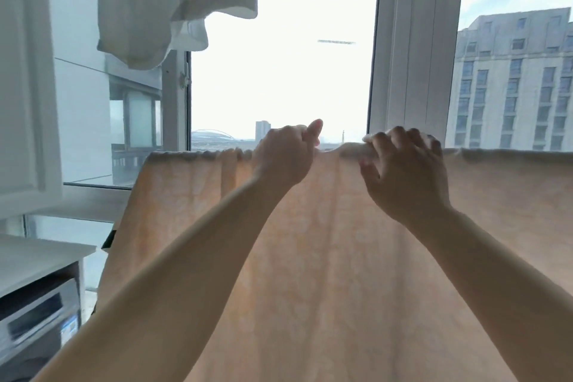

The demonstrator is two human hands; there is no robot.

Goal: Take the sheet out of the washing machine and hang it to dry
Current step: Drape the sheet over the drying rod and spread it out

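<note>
Soft, limp, probably damp-heavy sheet (pixel 310 257), draped below both hands; best gripped along top fold. Left hand (pixel 283 153) and right hand (pixel 406 170) curled on that edge.

Big window (pixel 279 71) straight ahead of me, bright overcast daylight pouring in, sky blown out white. Thick white frame post (pixel 412 49) right of centre. Through the right pane, a pale multi-storey building (pixel 511 84) with rows of windows. Far off, low skyline with a domed roof (pixel 210 135) and a lone tower block (pixel 262 130). White cabinet door (pixel 24 71) on my left. Below it a white surface (pixel 40 254) over a silver-fronted appliance (pixel 37 316). White cloth (pixel 173 0) hangs top left.
</note>
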